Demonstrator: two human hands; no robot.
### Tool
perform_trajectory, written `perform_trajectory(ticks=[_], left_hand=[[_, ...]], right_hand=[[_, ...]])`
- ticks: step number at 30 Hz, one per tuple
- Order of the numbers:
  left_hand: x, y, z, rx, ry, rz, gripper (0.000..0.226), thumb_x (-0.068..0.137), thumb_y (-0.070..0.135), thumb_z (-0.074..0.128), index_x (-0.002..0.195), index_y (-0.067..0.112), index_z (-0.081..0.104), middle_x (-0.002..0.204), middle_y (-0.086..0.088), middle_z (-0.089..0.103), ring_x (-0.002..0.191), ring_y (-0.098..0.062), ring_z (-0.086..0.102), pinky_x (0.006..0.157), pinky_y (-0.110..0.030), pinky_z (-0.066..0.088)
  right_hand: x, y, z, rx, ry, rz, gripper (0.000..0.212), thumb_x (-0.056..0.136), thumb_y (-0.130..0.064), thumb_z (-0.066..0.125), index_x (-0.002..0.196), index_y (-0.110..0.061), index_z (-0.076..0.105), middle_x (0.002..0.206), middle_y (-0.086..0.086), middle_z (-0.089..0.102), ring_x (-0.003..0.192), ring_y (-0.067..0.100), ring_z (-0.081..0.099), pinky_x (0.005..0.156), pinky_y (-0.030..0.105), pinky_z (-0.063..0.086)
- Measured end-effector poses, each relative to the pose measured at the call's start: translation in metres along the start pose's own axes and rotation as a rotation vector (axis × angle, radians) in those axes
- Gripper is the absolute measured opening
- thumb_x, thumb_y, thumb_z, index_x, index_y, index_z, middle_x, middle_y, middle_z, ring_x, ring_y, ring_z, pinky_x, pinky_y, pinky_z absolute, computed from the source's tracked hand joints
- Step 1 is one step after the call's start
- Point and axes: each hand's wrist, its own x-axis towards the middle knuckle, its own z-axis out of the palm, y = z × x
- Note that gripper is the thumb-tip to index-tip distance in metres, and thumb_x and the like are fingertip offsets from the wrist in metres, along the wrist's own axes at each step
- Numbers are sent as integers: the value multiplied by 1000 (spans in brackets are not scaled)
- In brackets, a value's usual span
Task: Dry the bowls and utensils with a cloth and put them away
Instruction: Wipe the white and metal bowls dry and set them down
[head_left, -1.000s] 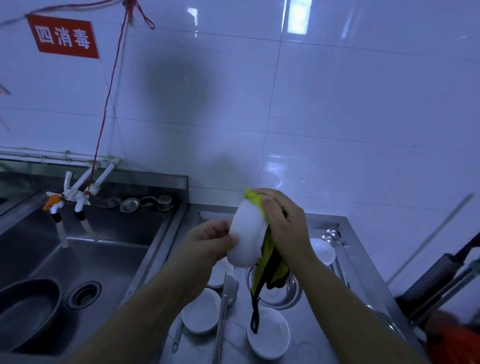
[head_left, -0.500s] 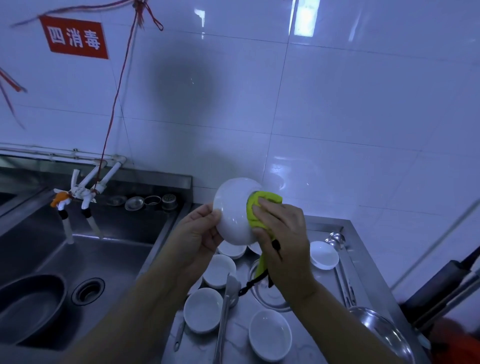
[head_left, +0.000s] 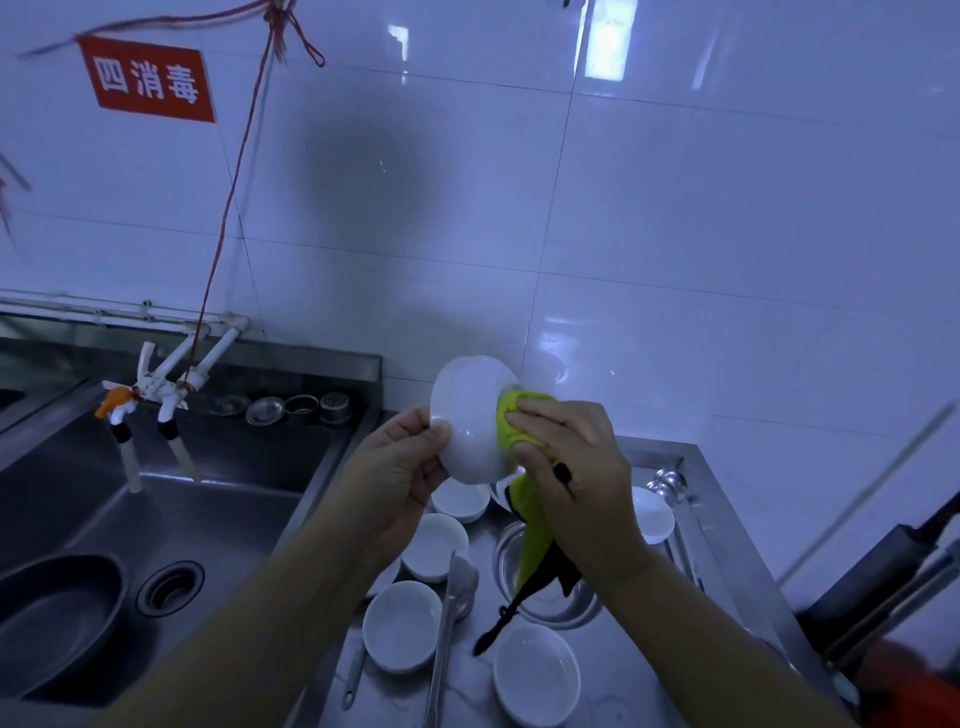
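Observation:
My left hand (head_left: 402, 467) holds a white bowl (head_left: 470, 415) by its rim, tipped on its side above the counter. My right hand (head_left: 569, 467) grips a yellow-green cloth (head_left: 530, 525) with a black edge and presses it into the bowl's right side. The cloth's tail hangs down below my hand. Several white bowls (head_left: 400, 626) lie on the steel counter (head_left: 623, 670) beneath, along with long metal tongs (head_left: 447, 629) and ladles (head_left: 670, 483).
A steel sink (head_left: 171, 519) with a drain and a dark pan (head_left: 52, 618) is at left, taps (head_left: 156, 400) above it. A metal bowl (head_left: 550, 592) sits under the hanging cloth. White tiled wall behind. Dark handles (head_left: 883, 587) stick up at right.
The bowl has turned from edge-on so its outer side faces me. My right hand with the cloth moved from over the rim to the bowl's right side. The view tilted slightly.

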Motion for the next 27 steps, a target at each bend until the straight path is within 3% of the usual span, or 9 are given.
perform_trajectory(ticks=[3, 6, 10, 14, 18, 22, 27], left_hand=[[-4, -7, 10, 16, -20, -11, 16, 90, -1, 46, 95, 1, 61, 82, -10, 69, 70, -15, 65, 62, -21, 56], [-8, -10, 21, -50, -51, -35, 15, 87, 3, 49, 97, 0, 60, 82, -11, 68, 69, -14, 65, 61, -21, 55], [-5, -8, 20, -203, -12, -70, 16, 78, 10, 55, 92, 5, 62, 76, -7, 70, 65, -12, 68, 61, -21, 57], [0, -2, 19, -396, 88, -108, 38, 81, 12, 55, 116, -1, 55, 86, -13, 69, 72, -16, 68, 71, -27, 56], [0, 0, 19, -489, 186, -166, 17, 92, 8, 47, 100, -3, 57, 74, -16, 72, 63, -18, 71, 69, -33, 55], [0, -7, 19, -519, 223, -168, 16, 95, 6, 44, 98, -2, 58, 76, -18, 72, 65, -20, 72, 66, -36, 57], [2, -16, 19, -486, 157, -214, 25, 94, 14, 44, 107, -2, 58, 91, -15, 69, 80, -19, 68, 77, -31, 53]], right_hand=[[22, -10, 2, 3, 9, 87, 32, 92, -26, 52, 115, -11, 68, 120, -7, 59, 115, 11, 47, 101, 16, 34], [30, -18, 16, -12, -108, 77, 43, 95, -31, 38, 123, -10, 63, 130, 1, 58, 124, 17, 46, 107, 34, 35], [14, -15, 25, -76, -61, -44, 40, 98, -23, 37, 125, -8, 61, 132, 7, 58, 124, 26, 49, 101, 47, 39], [-16, -11, 33, -154, 2, -211, 30, 103, -22, 42, 129, -20, 56, 138, 4, 49, 128, 26, 45, 101, 44, 39], [-27, 5, 30, -135, 42, -221, 28, 102, -23, 42, 128, -23, 54, 136, 4, 44, 124, 26, 44, 101, 42, 38], [-17, 11, 32, 17, 121, 6, 30, 100, -25, 41, 126, -21, 57, 132, -1, 48, 119, 23, 46, 97, 45, 42], [-5, -7, 37, -141, 37, -144, 30, 92, -19, 51, 115, -16, 69, 127, 5, 61, 121, 27, 50, 97, 48, 38]])
